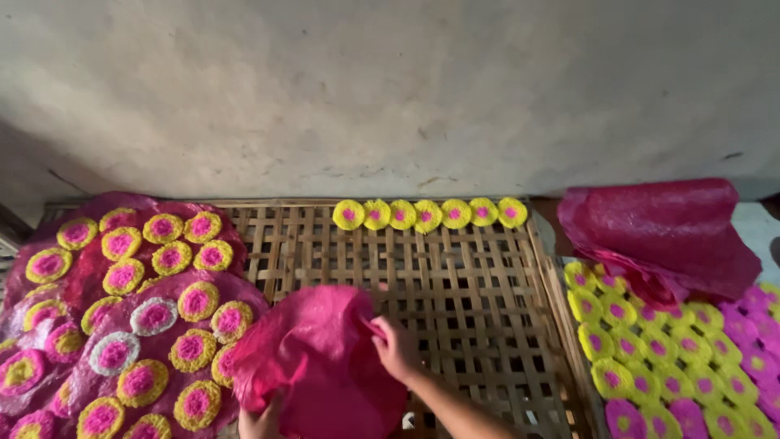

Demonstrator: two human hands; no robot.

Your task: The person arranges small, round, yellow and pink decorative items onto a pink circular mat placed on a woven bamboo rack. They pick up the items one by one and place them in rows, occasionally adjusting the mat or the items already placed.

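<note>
A large floppy pink sheet (313,358) hangs over the woven bamboo rack (455,276) at the bottom centre. My right hand (396,348) pinches its right edge. My left hand (262,421) grips its lower left edge at the frame's bottom, partly hidden by the sheet. Left of the sheet lie more pink sheets (89,268) covered with several round yellow-and-pink discs (171,258), a couple of them white-rimmed (153,316).
A row of several yellow discs with pink centres (429,214) lines the rack's far edge. At right, a folded stack of pink sheets (666,236) rests above a tray of several yellow and pink discs (642,349). A rough pale wall (390,89) stands behind.
</note>
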